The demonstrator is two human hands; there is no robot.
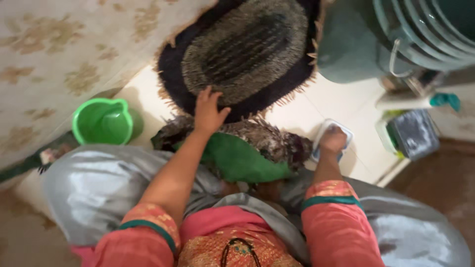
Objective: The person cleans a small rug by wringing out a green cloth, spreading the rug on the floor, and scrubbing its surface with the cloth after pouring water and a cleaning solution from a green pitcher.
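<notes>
On tiled floor, left hand (209,111) fingers spread on oval mat (242,49), long axis slanting up-right, right hand (332,139) seemingly gripping brush (346,132)

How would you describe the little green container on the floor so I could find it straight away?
Start at the dark oval rug on the pale tiled floor. Look to its left, beside the patterned floral covering, past the left hand. There sits the green mug, round, open-topped and bright, the only glossy plastic thing on that side.

We see the oval rug (247,49): shaggy woven fibre, fringed | green mug (103,121): glossy smooth plastic | floor (302,111): smooth pale tile | teal buckets (425,29): shiny ribbed plastic | grey skirt (94,183): satiny cloth
</notes>
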